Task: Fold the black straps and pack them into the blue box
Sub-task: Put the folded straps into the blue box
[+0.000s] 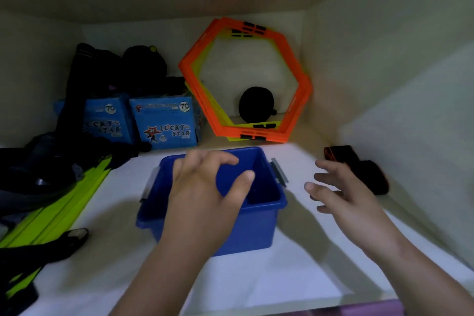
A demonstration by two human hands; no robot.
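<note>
A blue plastic box with grey side latches stands open on the white shelf, and what shows of its inside holds nothing. My left hand hovers over its left half, fingers spread and curled, holding nothing. To the right, my right hand is open with fingers apart, just short of the folded black straps with an orange edge lying near the right wall. A loose heap of black straps lies at the far left.
Orange and yellow hexagon rings lean on the back wall with a black round pouch behind them. Two blue Lucky Star cartons stand at the back left under black bags. Lime-green flat bars lie at the left.
</note>
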